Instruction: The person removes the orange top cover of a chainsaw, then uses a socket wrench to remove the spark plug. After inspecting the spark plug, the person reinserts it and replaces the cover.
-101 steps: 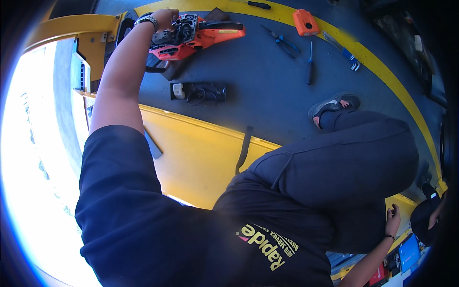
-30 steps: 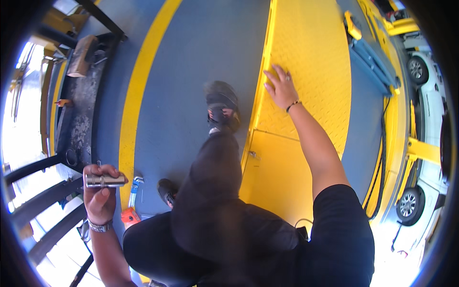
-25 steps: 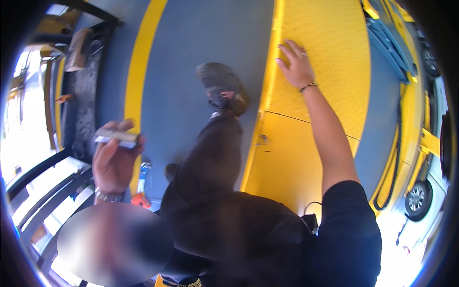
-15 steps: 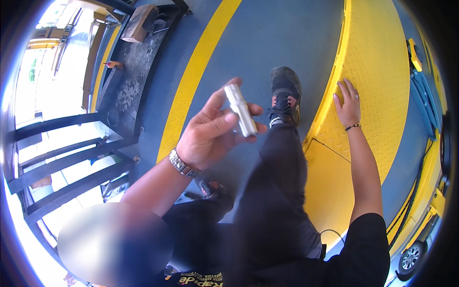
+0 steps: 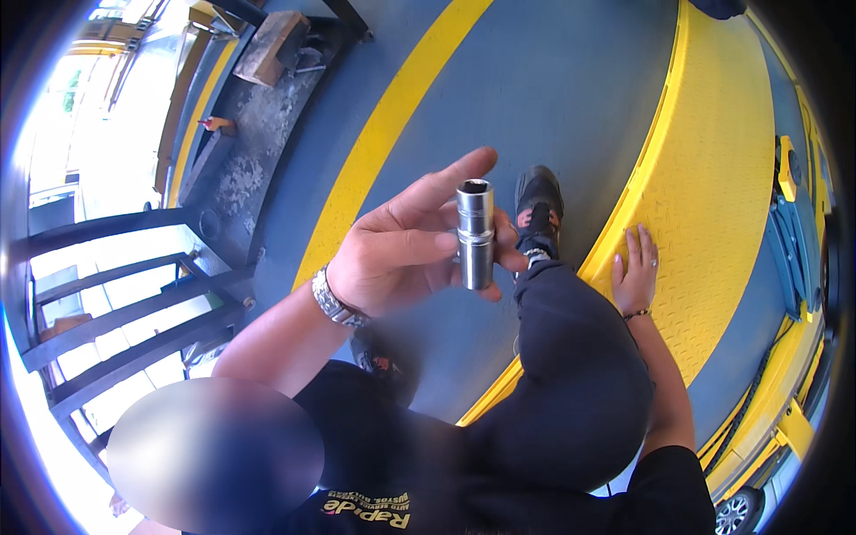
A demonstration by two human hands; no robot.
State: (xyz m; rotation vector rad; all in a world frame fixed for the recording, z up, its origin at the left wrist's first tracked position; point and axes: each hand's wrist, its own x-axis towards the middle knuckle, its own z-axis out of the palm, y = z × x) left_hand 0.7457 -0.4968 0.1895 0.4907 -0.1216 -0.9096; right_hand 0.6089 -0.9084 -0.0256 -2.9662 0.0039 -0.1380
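A shiny deep socket [image 5: 475, 259] stands nearly upright in my left hand [image 5: 383, 254], its hollow upper end turned toward me. The thumb presses it from the left, while other fingers support it from behind and the right; the index finger points away, off the metal. A silver-link watch circles that wrist. On the right, my right hand [image 5: 636, 276] rests flat on the edge of a yellow tread-plate ramp [image 5: 700, 232], fingers stretched and nothing in them. It wears a ring and a dark bracelet.
Blue floor with a yellow painted stripe [image 5: 379, 134] lies ahead. At left stands a dark metal frame [image 5: 116, 232] with a wooden block [image 5: 272, 49] on its far end. My shoe [image 5: 539, 209] is beside the ramp. Blue lift parts [image 5: 794, 245] and a car wheel [image 5: 738, 513] are at far right.
My left hand has turned the socket from a slant to nearly upright, its hollow end now showing. My right hand still lies on the ramp; my right leg is bent more.
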